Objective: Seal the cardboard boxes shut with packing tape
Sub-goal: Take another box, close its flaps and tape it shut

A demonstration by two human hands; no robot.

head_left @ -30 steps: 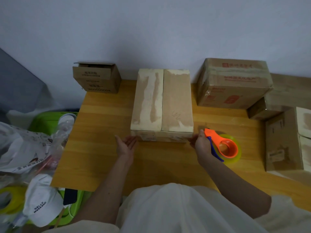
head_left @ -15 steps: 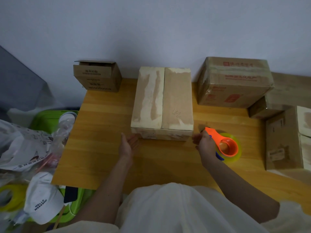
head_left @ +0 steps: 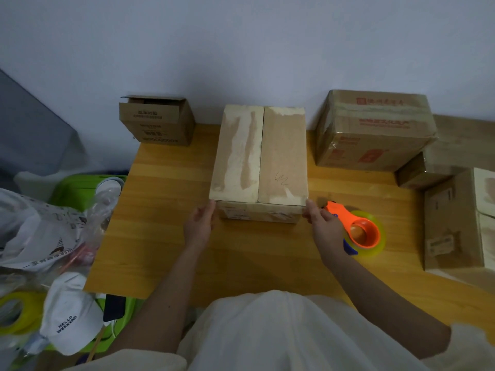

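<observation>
A closed cardboard box (head_left: 281, 156) with torn paper patches on its top flaps stands in the middle of the wooden table (head_left: 166, 236). No tape runs along its centre seam. My left hand (head_left: 199, 226) touches the box's near-left corner with straight fingers. My right hand (head_left: 322, 226) touches the near-right corner, fingers extended. An orange tape dispenser (head_left: 360, 232) with a yellowish roll lies on the table just right of my right hand, which hides part of its blue handle.
A small open box (head_left: 158, 121) sits at the back left. A large taped box (head_left: 375, 129) and more boxes (head_left: 452, 223) crowd the right side. Left of the table are a green bin (head_left: 75, 188), plastic bags, a white cap (head_left: 72, 314) and another tape roll (head_left: 13, 311).
Both hands moved forward to the box's near corners. The left hand turned from palm-up to flat against the corner. The right hand shifted left, away from the dispenser, which stayed in place.
</observation>
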